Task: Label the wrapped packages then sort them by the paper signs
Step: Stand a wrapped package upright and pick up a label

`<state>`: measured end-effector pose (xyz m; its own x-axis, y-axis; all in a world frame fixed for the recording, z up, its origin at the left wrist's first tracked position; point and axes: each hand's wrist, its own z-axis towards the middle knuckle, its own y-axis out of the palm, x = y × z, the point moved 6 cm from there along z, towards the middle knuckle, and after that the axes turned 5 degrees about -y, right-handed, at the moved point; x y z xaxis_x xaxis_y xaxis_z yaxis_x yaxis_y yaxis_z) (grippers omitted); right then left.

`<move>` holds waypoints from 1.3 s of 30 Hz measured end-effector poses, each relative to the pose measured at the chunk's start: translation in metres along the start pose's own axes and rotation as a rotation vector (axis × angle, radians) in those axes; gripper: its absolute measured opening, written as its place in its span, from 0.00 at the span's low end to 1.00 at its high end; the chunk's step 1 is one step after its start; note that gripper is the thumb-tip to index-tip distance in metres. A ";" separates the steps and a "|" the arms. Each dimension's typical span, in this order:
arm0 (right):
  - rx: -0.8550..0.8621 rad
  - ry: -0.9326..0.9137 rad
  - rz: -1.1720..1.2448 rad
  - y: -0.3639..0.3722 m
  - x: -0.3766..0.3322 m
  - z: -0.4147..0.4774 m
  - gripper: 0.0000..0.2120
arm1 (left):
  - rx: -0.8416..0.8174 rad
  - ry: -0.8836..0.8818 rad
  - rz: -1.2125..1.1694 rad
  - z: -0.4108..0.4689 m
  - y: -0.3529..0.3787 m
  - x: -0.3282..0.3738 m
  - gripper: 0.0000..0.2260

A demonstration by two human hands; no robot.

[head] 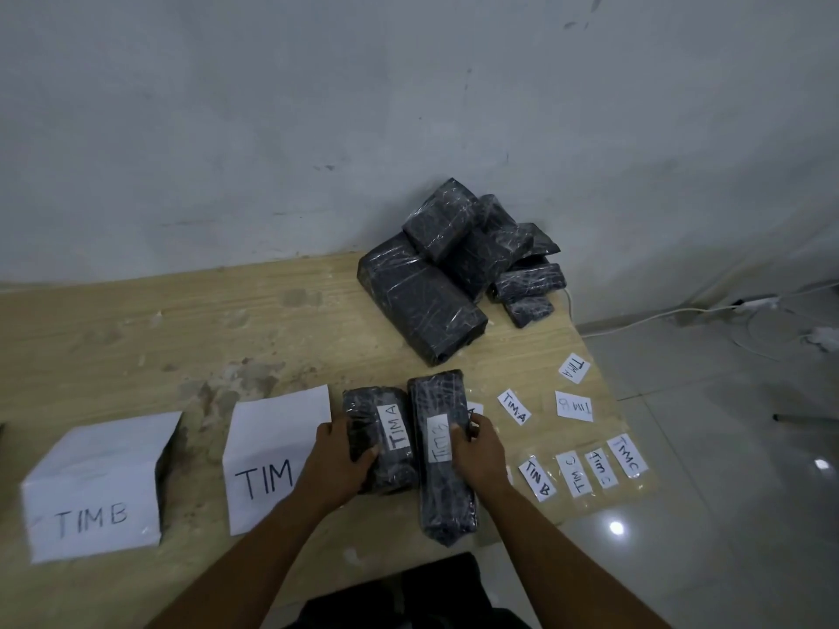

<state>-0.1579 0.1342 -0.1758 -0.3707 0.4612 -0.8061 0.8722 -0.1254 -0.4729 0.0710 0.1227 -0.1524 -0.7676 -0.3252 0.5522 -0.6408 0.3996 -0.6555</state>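
Head view: the left hand (338,456) curls round the short package (390,469), marked TIM A, just right of the TIM sign (268,438). The right hand (476,451) grips the long package (447,492), which touches the short one, further right of the sign. A pile (422,301) lies beyond.

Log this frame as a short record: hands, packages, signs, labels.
left hand: grips the short package, labelled TIM A
right hand: holds the long package beside its label; last letter unclear
pile: wrapped packages, no labels visible, far right of table
TIM B sign: near left
second sign: reads TIM, rest hidden by arm
loose labels: right of hands
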 end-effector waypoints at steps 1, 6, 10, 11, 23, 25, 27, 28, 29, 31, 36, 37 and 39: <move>-0.001 0.029 0.025 0.000 0.001 0.001 0.17 | 0.003 -0.009 -0.001 -0.001 -0.001 0.000 0.28; -0.065 0.049 0.020 0.004 0.005 0.009 0.15 | 0.047 -0.055 0.021 0.001 0.000 -0.003 0.25; -0.112 -0.051 -0.129 0.003 0.001 0.012 0.12 | 0.105 -0.068 0.092 0.004 -0.003 -0.002 0.21; -0.120 -0.084 -0.163 0.002 0.000 0.012 0.11 | 0.109 -0.072 0.104 0.005 -0.004 -0.001 0.21; -0.126 -0.200 0.096 -0.016 -0.016 0.014 0.15 | 0.123 -0.125 0.094 0.014 -0.005 0.006 0.17; -0.104 -0.243 0.118 -0.022 -0.030 0.020 0.13 | 0.113 -0.126 0.051 0.017 -0.006 0.004 0.18; -0.077 -0.277 0.124 -0.025 -0.046 0.029 0.10 | 0.110 -0.130 0.016 0.018 -0.007 0.003 0.19; -0.074 -0.299 0.116 -0.024 -0.057 0.034 0.10 | 0.112 -0.129 -0.001 0.019 -0.007 0.002 0.19; -0.074 -0.330 0.094 -0.022 -0.069 0.040 0.09 | 0.115 -0.124 -0.018 0.019 -0.007 0.002 0.20; -0.080 -0.399 0.023 -0.015 -0.092 0.053 0.10 | 0.102 -0.091 -0.027 0.019 -0.006 0.004 0.22; -0.194 -0.503 -0.133 0.022 -0.133 0.082 0.13 | 0.060 -0.005 0.025 0.017 -0.001 0.010 0.29; -0.207 -0.514 -0.158 0.029 -0.137 0.088 0.13 | 0.063 0.006 0.036 0.018 0.001 0.010 0.28; -0.236 -0.517 -0.207 0.045 -0.143 0.100 0.12 | 0.088 0.008 0.055 0.019 0.002 0.009 0.27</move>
<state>-0.0975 -0.0249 -0.1174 -0.5960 -0.0394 -0.8020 0.7904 0.1473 -0.5946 0.0625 0.1043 -0.1586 -0.8021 -0.2978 0.5176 -0.5958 0.3397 -0.7278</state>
